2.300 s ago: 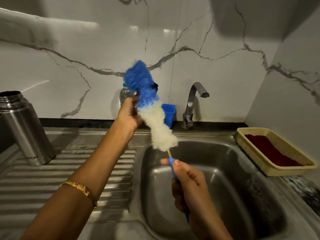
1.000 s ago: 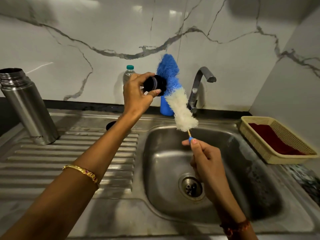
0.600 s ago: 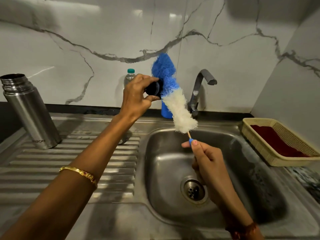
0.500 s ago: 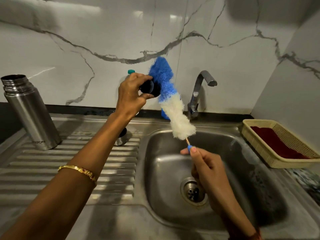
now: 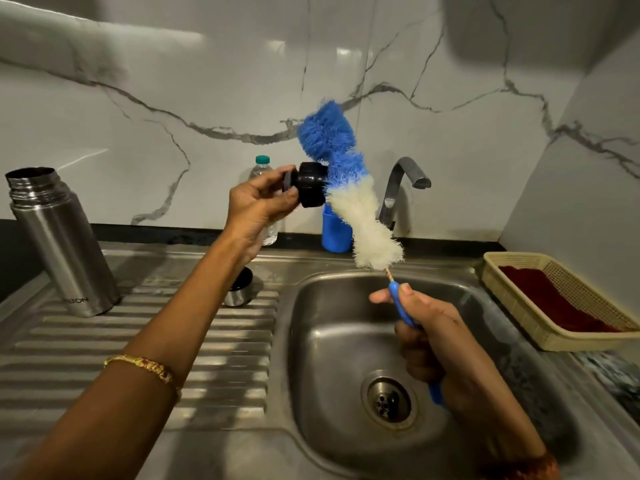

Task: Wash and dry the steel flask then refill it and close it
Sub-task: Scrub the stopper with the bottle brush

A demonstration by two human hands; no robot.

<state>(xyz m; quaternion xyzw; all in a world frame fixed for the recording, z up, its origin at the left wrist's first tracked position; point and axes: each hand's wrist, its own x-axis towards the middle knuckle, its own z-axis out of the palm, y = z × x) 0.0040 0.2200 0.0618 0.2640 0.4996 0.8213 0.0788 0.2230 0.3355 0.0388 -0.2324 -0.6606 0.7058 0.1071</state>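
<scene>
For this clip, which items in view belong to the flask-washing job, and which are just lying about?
In the job:
- steel flask, open, on the drainboard
- black stopper, held in the left hand
- bottle brush, handle gripped by the right hand
- steel cap on the drainboard
- sink and tap

Lying about:
- plastic water bottle
- blue cup
- beige basket

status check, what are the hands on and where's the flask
Left hand holds black stopper against brush. Right hand grips brush handle over sink. Flask open, upright on drainboard. Nothing in the way.
</scene>
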